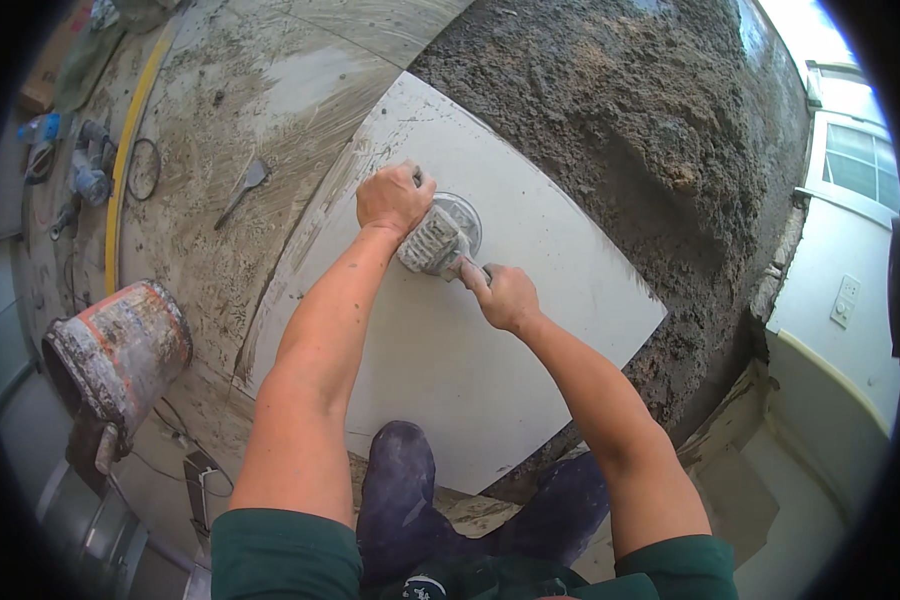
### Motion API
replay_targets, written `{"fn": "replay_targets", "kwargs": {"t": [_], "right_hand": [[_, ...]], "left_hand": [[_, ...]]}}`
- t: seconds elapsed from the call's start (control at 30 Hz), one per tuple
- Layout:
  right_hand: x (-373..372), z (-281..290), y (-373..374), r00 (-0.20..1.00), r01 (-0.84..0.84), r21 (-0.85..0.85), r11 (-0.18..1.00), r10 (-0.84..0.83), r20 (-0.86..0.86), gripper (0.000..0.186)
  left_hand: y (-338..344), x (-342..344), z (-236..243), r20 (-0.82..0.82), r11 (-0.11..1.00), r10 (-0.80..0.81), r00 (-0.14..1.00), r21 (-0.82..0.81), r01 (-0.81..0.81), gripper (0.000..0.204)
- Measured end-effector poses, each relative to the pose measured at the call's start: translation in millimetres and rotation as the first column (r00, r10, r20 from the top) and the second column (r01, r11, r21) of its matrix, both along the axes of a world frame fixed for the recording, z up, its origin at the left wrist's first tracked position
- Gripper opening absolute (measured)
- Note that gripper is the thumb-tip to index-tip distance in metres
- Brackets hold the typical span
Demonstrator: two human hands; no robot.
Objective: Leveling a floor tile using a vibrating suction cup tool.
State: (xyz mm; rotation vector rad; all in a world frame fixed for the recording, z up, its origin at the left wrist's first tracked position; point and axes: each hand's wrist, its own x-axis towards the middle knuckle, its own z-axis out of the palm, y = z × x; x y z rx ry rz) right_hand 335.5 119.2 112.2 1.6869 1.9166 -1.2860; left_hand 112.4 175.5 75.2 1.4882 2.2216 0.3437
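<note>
Pale tile (460,370) lay beside rough dark mortar (610,120), with the left hand (395,197) and right hand (507,297) curled around a round-based tool (432,242) on its face. Uneven bedding, hidden from view, might have let lopsided pressing tilt or crack it.

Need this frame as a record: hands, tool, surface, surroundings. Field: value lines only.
Left hand: fingers curled, gripping the tool's far-left side
Right hand: closed on the tool's near-right side
Tool: grey, dusty, with a round base on the tile
Tile: large, pale, square-edged
Right of tile: rough dark mortar
Left of tile: scraper, yellow bar, stained bucket tipped at an angle
</note>
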Motion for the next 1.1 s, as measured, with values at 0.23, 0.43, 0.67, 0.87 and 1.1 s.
{"fn": "replay_targets", "kwargs": {"t": [0.23, 0.43, 0.67, 0.87, 1.1], "right_hand": [[-1.6, 3.9, 1.6, 1.000, 0.000, -0.029, 1.000, 0.001, 0.023, 0.076], [0.7, 2.6, 2.5, 0.999, -0.020, -0.032, 0.999, 0.021, 0.031, 0.075], [-1.5, 2.3, 2.9, 0.999, -0.040, -0.038, 0.998, 0.041, 0.035, 0.072], [1.1, -2.6, -0.8, 0.999, -0.045, 0.007, 0.999, 0.045, 0.021, 0.067], [-1.6, -1.9, 0.3, 1.000, -0.016, 0.042, 0.999, 0.016, -0.003, 0.062]], "left_hand": [[-0.6, 0.4, -0.6, -0.029, 0.998, -0.024, 0.999, -0.059, 0.023, 0.028], [2.5, 3.7, 0.8, -0.050, 0.998, -0.025, 0.998, -0.057, 0.022, 0.027], [1.0, 2.0, -0.1, -0.036, 0.998, -0.029, 0.999, -0.050, 0.027, 0.024], [0.8, 3.6, 0.7, -0.001, 0.995, -0.016, 1.000, -0.094, 0.016, 0.023], [5.9, 0.5, 1.6, -0.011, 0.997, -0.019, 1.000, -0.081, 0.018, 0.022]]}}
